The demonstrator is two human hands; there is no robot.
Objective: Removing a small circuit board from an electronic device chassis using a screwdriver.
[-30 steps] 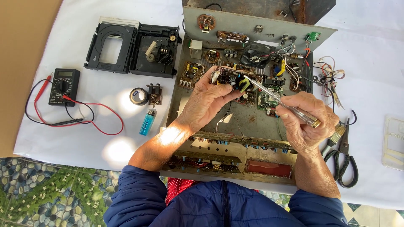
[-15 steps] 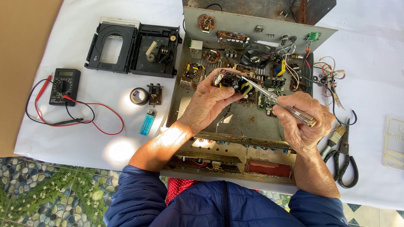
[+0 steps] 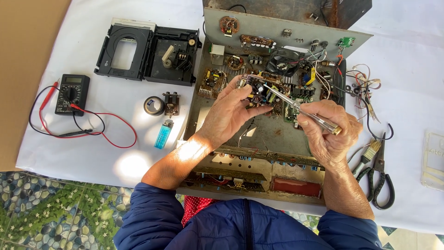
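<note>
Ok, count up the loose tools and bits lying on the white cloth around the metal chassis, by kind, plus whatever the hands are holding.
Black multimeter with red and black leads: 1
Blue lighter: 1
Roll of black tape: 1
Black-handled scissors: 1
Small paintbrush: 1
Clear-handled screwdriver, in right hand: 1
Small circuit board, under left hand: 1
Total: 7

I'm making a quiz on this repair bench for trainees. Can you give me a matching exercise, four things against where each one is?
Things:
1. multimeter
2. scissors
3. lighter
4. screwdriver

Places:
A. in the right hand, tip on the circuit board
B. far left on the white cloth, with red and black leads
C. right of the chassis, beside a paintbrush
D. just below the roll of tape

Pairs: 1-B, 2-C, 3-D, 4-A
</note>
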